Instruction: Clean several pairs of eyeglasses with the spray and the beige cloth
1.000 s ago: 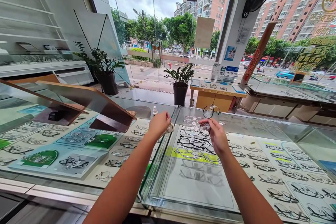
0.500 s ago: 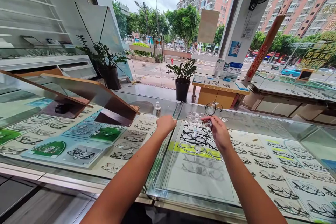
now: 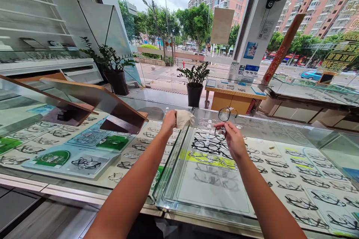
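My left hand (image 3: 169,122) grips a cream-coloured cloth (image 3: 184,118) above the seam between two glass display counters. Right behind that hand, only the white cap of a small bottle (image 3: 167,109) shows. In my right hand (image 3: 233,138) is a pair of round, dark-rimmed eyeglasses (image 3: 224,114), pinched by the lower part between thumb and fingers. One lens stands upright above the fingertips, the other hangs below them. Cloth and eyeglasses are apart. Beneath my right hand, rows of eyeglass frames (image 3: 206,145) show through the counter glass.
Two slanted wooden-framed mirrors or stands (image 3: 95,101) are on the left counter (image 3: 50,186). The right counter (image 3: 210,203) holds several rows of eyeglasses. Beyond are a potted plant (image 3: 194,89), a wooden display table (image 3: 235,99) and a glass door (image 3: 168,37).
My left hand has come back slightly to the left, and the cream cloth now shows in it. The bottle is now mostly hidden. My right hand keeps the eyeglasses in nearly the same place.
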Demonstrator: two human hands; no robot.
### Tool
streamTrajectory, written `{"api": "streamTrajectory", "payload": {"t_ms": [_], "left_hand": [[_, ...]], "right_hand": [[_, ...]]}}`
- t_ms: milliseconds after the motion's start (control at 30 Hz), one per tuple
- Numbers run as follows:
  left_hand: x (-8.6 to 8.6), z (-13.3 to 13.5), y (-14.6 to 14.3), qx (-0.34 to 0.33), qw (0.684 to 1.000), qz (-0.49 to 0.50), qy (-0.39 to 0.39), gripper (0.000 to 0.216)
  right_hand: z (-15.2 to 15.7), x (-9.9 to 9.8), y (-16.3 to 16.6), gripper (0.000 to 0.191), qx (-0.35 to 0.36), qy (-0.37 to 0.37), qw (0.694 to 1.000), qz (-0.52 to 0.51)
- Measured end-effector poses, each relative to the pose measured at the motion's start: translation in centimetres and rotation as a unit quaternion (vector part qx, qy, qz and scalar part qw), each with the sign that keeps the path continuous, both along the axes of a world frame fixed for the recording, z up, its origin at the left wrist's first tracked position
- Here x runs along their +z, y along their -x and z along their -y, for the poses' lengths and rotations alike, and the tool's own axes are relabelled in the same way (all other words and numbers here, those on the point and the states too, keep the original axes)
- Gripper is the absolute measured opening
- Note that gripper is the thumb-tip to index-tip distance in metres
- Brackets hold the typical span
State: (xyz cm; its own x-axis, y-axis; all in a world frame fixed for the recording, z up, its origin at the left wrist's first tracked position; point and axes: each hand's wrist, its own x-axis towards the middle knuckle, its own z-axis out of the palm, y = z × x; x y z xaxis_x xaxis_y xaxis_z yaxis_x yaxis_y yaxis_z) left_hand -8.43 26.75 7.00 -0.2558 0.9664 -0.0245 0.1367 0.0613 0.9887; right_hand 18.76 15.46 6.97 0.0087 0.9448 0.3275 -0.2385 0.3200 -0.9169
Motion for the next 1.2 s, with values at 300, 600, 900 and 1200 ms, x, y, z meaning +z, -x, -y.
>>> {"api": "streamTrajectory", "payload": {"t_ms": [300, 600, 900, 1200], "left_hand": [[0.7, 0.4, -0.4, -0.109, 0.931, 0.34, 0.072, 0.013], [1.8, 2.1, -2.1, -0.145, 0.88, 0.445, 0.088, 0.009], [2.0, 4.7, -4.8, -0.252, 0.887, 0.382, 0.056, 0.019], [1.7, 5.9, -6.1, -0.333, 0.866, 0.372, 0.022, 0.032]], "right_hand": [[0.0, 0.1, 0.0, 0.027, 0.004, 0.003, 1.0, -0.001], [0.2, 0.3, 0.1, 0.027, 0.002, -0.001, 1.0, 0.011], [1.2, 1.0, 0.7, 0.032, 0.05, 0.01, 0.996, 0.071], [1.6, 0.9, 1.3, 0.036, 0.094, 0.034, 0.992, 0.079]]}}
